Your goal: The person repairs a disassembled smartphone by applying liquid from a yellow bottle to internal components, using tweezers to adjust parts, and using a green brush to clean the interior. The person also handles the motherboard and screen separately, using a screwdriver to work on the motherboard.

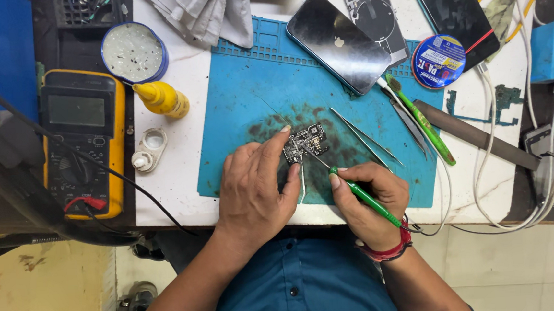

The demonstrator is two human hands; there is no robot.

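blue mat open above and left of circuit board, hand passes there. tweezers lie just right of board, green toothbrush and file further right block that side. phone blocks upper right. yellow bottle off mat's left edge.

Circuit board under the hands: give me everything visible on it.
The circuit board is small, dark and irregular in outline, crowded with tiny silvery parts and shields. It lies flat on a sooty patch of the blue mat. The left hand pins its near left edge with the fingertips. The metal tip of the green tool, held in the right hand, touches its lower edge. Finer detail is too small to tell.
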